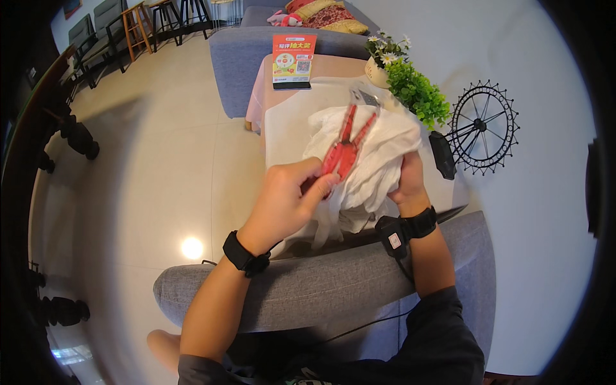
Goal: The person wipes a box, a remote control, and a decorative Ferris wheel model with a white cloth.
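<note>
My left hand [294, 195] holds a red plastic clothes clip [342, 149], pinched at its lower end between thumb and fingers. Two long red prongs point up, away from me, in front of the white cloth; the clip is somewhat blurred. The bunched white cloth [380, 163] hangs over the table, and my right hand [408, 178] grips its right side, with the fingers partly hidden behind the folds. Just beyond the cloth a small clear and grey object [368, 97] shows blurred; I cannot tell what it is.
A cloth-covered table [286, 130] bears a red printed stand [294, 60], a flower pot [377, 73], a green plant [416, 91] and a black Ferris wheel ornament [481, 126]. The grey sofa back [288, 298] lies between me and the table. A black cable [361, 327] crosses the seat.
</note>
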Available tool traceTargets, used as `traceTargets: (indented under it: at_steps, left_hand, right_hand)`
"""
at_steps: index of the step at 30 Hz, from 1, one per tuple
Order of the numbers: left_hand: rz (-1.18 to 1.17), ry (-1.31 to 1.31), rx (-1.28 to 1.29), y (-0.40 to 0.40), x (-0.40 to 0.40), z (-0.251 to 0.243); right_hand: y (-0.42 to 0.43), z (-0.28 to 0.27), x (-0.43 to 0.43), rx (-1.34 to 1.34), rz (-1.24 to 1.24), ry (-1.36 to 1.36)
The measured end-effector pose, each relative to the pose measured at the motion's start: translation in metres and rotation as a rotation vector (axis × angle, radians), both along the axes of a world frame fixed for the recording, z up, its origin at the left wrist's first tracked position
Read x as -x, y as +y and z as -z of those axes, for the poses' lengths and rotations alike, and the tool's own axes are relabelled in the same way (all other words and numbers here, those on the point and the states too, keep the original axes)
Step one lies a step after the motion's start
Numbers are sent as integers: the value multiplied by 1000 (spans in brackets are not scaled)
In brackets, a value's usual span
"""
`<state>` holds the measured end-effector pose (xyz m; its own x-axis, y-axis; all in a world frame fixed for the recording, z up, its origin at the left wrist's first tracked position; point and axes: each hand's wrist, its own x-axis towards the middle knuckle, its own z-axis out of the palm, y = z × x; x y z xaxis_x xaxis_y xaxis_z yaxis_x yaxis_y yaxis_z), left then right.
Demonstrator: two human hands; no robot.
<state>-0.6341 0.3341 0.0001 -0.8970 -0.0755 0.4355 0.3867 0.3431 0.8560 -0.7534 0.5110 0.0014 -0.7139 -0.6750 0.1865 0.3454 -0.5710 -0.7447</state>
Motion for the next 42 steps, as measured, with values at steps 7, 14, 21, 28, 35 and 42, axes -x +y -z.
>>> traceTargets:
  at_steps: [7,14,21,28,35,42]
  left_hand:
    - [-43,102,231,11,0,-3]
    - [-258,56,-13,11,-1,-4]
    - [-234,148,-197,-6,-5,-17]
    - [-151,69,-320,1,-2,-7]
    - [-486,123,-459,-53,-4,-10]
    - [-258,216,425,-16,1,-4]
  right_hand:
    - [-9,-4,-8,-189,141,-13]
    - [-22,-9,-25,-469,58,154]
    - [-22,-24,-32,-578,142,503]
    - [-26,-22,-32,-754,-43,801]
    - [-20,-8,-26,-840,86,817]
    - [-9,-11,-33,-272,649,429]
